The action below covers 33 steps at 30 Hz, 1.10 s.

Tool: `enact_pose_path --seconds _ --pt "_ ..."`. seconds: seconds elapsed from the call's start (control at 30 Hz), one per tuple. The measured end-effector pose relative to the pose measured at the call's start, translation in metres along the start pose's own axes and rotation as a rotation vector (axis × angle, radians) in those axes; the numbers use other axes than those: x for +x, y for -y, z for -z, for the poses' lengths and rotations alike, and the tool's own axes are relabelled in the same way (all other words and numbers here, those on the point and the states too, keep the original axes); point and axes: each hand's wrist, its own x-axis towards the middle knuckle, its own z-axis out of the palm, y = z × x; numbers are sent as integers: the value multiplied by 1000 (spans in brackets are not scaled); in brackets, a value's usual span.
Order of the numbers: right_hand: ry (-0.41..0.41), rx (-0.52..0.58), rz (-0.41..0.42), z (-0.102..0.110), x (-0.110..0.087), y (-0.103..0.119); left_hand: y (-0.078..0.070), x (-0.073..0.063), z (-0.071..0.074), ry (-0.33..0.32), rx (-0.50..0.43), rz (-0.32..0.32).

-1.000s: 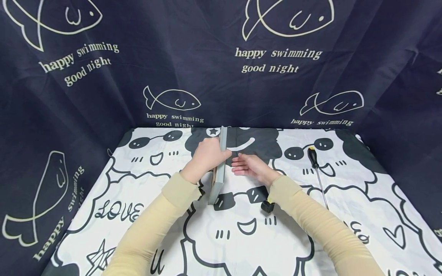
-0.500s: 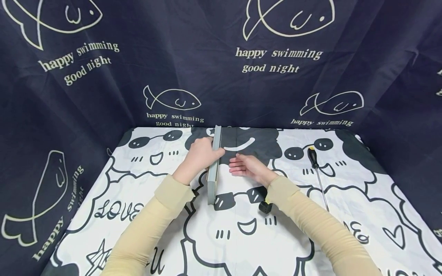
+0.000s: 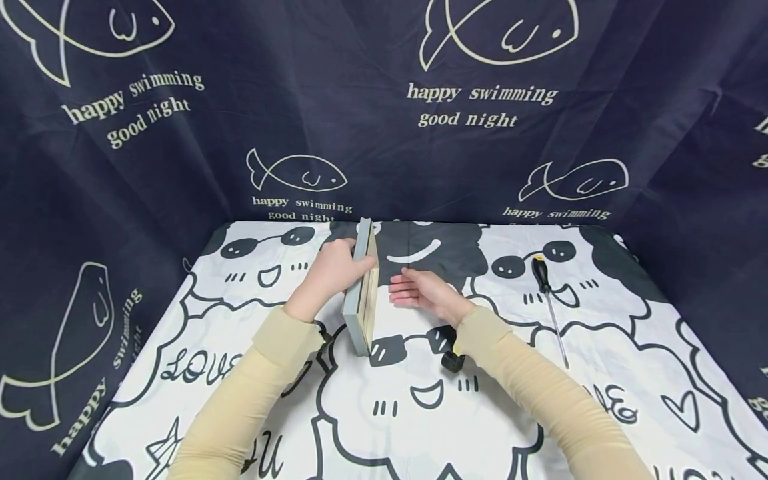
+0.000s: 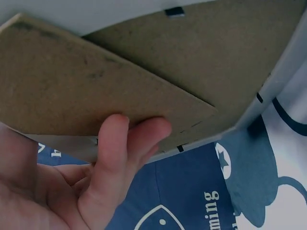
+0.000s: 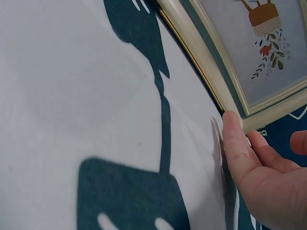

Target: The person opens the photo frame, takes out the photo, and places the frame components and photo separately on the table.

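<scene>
A picture frame [image 3: 358, 293] with a pale grey-blue outer edge stands on its side on the cloth, leaning slightly. My left hand [image 3: 332, 270] grips its upper edge, thumb over the front and fingers behind. In the left wrist view, those fingers [image 4: 112, 148] lie against the brown stand flap [image 4: 96, 81] on the frame's backing board [image 4: 211, 52]. The right wrist view shows the frame's cream front moulding [image 5: 273, 112] and a flower print [image 5: 268, 52]. My right hand [image 3: 429, 293] is held just right of the frame, fingers extended and holding nothing.
A screwdriver [image 3: 549, 307] with a black handle and long shaft lies on the right of the table. White cloth [image 3: 420, 433] with black cartoon prints covers the table. Dark blue curtains [image 3: 384, 120] with fish drawings hang behind and at both sides.
My left hand has carried the picture frame to the left and turned it, so more of its front side shows. The right hand has shifted slightly left, fingers still extended.
</scene>
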Motion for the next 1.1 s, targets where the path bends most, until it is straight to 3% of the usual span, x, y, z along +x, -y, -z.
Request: enact_pose_path --seconds 0.57,1.1 --pt "14 58 -21 -15 2 -5 25 -4 9 -42 -42 45" --pt "-34 118 -52 -16 1 -8 47 -5 4 -40 -228 115"
